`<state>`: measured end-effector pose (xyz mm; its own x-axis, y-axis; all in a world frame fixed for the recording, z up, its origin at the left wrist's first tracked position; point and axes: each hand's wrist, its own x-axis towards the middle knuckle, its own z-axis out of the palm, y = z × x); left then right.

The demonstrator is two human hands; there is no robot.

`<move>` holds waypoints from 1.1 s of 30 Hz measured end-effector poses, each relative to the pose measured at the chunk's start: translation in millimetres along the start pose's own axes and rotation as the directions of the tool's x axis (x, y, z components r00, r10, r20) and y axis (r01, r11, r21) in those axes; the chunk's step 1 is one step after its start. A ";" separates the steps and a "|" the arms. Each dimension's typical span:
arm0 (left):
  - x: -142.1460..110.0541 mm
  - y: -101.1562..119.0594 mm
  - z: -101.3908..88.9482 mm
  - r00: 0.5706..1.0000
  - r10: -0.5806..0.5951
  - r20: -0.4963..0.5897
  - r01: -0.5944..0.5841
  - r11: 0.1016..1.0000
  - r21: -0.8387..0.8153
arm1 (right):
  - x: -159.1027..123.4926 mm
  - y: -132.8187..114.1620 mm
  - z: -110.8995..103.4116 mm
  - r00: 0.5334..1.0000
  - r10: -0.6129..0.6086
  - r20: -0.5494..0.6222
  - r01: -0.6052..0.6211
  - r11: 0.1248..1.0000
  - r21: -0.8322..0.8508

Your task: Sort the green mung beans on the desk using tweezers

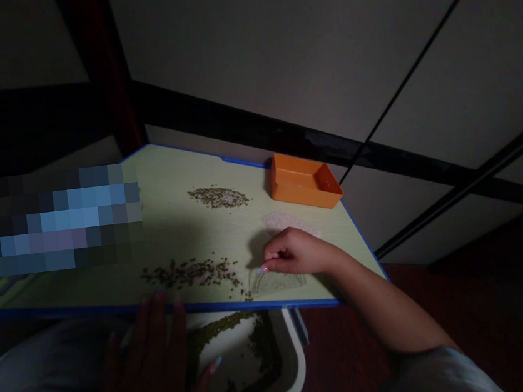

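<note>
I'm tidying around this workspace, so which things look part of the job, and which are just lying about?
Probably part of the job:
- near pile of green bits
- far pile of green and pale bits
- pale pile beyond the right hand
- white bin holding green bits

Perhaps just lying about:
- clear protractor
- orange box, though its role is unclear

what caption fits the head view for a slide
Right hand curled by a see-through protractor, two patches of greenish bits and an orange box on a blue-edged tabletop.
</note>
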<state>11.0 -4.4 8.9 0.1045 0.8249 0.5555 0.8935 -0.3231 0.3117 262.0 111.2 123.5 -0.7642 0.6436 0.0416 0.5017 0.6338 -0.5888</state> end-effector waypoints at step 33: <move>1.4 3.2 -4.2 1.000 -0.001 0.013 0.001 1.000 0.013 | 1.2 -7.8 6.2 0.998 -0.052 -0.031 0.051 0.999 -0.015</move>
<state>12.2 -6.2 13.9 0.1092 0.8312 0.5452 0.8994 -0.3162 0.3018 254.7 104.3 123.2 -0.7760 0.6232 0.0973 0.4682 0.6724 -0.5733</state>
